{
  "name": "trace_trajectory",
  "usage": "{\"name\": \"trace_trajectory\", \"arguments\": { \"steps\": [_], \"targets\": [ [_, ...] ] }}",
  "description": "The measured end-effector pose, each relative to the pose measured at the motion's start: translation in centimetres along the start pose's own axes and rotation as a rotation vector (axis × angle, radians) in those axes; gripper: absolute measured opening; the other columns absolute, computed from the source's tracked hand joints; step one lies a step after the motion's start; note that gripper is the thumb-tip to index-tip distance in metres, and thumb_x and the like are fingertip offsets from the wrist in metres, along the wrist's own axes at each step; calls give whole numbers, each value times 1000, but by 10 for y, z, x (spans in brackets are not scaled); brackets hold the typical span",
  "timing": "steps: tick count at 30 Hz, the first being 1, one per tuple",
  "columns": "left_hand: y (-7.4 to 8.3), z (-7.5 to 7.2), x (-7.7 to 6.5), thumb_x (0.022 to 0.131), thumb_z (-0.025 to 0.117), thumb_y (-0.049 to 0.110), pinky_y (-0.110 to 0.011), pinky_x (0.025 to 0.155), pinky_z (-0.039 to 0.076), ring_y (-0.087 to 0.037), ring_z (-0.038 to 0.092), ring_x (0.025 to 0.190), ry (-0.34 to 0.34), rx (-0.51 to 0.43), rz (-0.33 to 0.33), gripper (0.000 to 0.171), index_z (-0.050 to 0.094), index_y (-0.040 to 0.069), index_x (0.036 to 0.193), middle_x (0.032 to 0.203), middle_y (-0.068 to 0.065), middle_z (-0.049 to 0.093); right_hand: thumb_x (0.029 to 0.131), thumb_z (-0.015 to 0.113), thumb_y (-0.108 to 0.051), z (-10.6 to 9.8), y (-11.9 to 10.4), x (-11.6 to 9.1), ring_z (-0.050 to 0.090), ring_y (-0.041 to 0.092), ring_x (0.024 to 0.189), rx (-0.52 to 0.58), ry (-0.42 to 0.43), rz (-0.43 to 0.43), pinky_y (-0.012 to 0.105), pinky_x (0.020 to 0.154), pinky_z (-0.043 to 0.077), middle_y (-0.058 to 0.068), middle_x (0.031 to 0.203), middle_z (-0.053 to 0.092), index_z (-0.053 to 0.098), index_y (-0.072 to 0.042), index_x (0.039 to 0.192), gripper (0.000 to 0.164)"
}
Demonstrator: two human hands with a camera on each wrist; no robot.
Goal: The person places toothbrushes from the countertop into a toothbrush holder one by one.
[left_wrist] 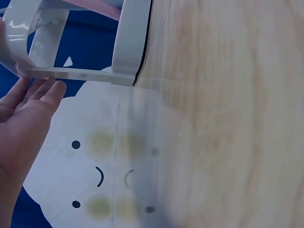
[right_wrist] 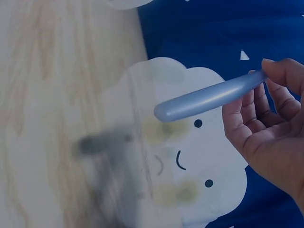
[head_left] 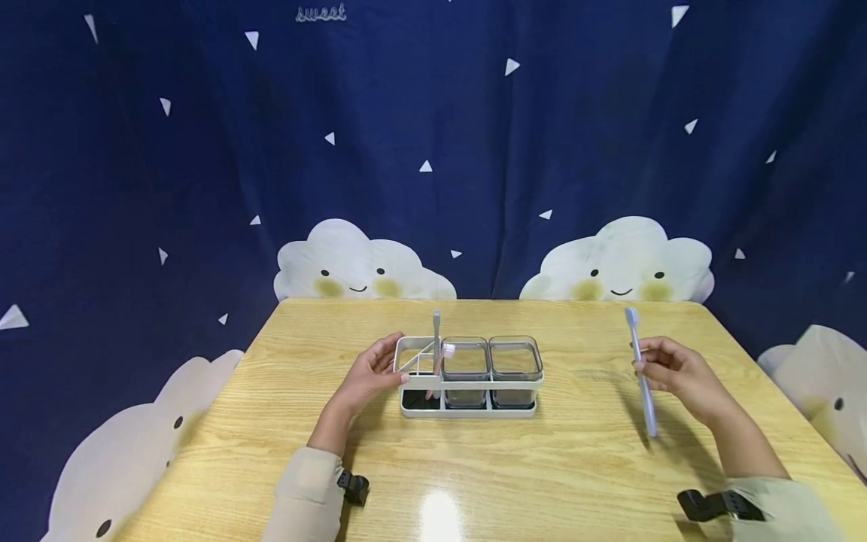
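Observation:
A white toothbrush holder (head_left: 467,412) stands on the table in the head view. My left hand (head_left: 369,376) grips its left end, thumb on the front of the upper rim and fingers round the side. A grey toothbrush (head_left: 436,325) stands upright in the divided left section, beside a pink toothbrush (head_left: 448,350) with pale bristles that leans. Two clear cups (head_left: 466,361) fill the other sections. Off to the right, my right hand (head_left: 682,376) pinches a light blue toothbrush (head_left: 646,403) between thumb and fingers, head up and handle end down. The right wrist view shows its rounded handle (right_wrist: 204,99).
The light wooden table (head_left: 542,474) runs back to a dark blue curtain (head_left: 406,98) printed with clouds and white triangles. Black straps with small devices (head_left: 354,487) sit on both wrists.

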State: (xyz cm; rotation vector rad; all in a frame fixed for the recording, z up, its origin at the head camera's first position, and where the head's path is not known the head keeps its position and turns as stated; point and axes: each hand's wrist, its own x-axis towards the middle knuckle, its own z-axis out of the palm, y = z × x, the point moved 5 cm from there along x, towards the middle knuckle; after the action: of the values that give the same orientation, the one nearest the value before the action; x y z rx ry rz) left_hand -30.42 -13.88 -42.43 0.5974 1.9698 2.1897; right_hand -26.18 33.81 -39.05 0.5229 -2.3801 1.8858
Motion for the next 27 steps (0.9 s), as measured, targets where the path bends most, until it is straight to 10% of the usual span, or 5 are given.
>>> {"name": "trace_trajectory", "arguments": {
  "steps": [27],
  "targets": [
    [-2, -1, 3, 76, 73, -4, -29, 96, 39, -34, 35, 129, 32, 58, -48, 73, 37, 0, 140, 139, -17, 42, 90, 54, 6, 24, -24, 20, 57, 13, 79, 166, 14, -98, 24, 64, 51, 3, 90, 58, 59, -6, 110, 23]
  ]
}}
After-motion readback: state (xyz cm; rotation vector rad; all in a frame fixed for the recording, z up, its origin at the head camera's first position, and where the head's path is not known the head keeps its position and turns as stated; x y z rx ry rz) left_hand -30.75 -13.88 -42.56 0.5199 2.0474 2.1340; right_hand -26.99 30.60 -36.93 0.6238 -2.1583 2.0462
